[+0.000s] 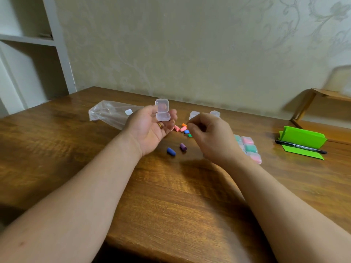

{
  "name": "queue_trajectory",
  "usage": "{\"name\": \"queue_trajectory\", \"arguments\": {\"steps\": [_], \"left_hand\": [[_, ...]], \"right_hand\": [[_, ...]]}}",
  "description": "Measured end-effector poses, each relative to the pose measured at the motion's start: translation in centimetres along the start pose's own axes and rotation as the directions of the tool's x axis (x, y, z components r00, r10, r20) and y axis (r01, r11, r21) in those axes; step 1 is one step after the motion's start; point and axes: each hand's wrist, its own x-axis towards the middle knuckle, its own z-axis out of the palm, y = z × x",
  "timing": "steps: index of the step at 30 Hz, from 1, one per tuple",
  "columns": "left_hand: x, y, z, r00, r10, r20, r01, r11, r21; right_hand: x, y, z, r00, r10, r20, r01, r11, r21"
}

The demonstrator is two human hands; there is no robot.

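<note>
My left hand holds a small clear plastic case with its lid flipped up, palm turned upward above the table. My right hand hovers with curled fingers over a cluster of coloured foam earplugs in pink, orange, blue and green; whether its fingertips pinch one is hidden. A blue earplug and a purple earplug lie loose on the wooden table below my left hand. Two empty clear cases stand behind my right hand.
A clear plastic bag lies at the back left. Several shut cases with pink and green earplugs sit right of my right hand. Folded green paper and a black marker lie at the far right. A wall stands behind.
</note>
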Motion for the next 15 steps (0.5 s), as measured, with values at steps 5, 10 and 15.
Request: {"name": "queue_trajectory", "arguments": {"steps": [5, 10, 15], "left_hand": [[0.1, 0.2, -0.1, 0.999, 0.010, -0.036, -0.008, 0.998, 0.054], [0.3, 0.4, -0.4, 0.998, 0.027, -0.063, -0.023, 0.998, 0.059], [0.2, 0.4, -0.4, 0.999, 0.040, -0.035, -0.039, 0.999, 0.033]], "right_hand": [[-0.6, -0.5, 1.0, 0.973, -0.084, 0.215, 0.118, 0.982, -0.150], [-0.8, -1.1, 1.2, 0.945, -0.081, 0.317, 0.165, 0.954, -0.249], [-1.0, -1.7, 1.4, 0.932, -0.108, 0.345, 0.201, 0.948, -0.246]]}}
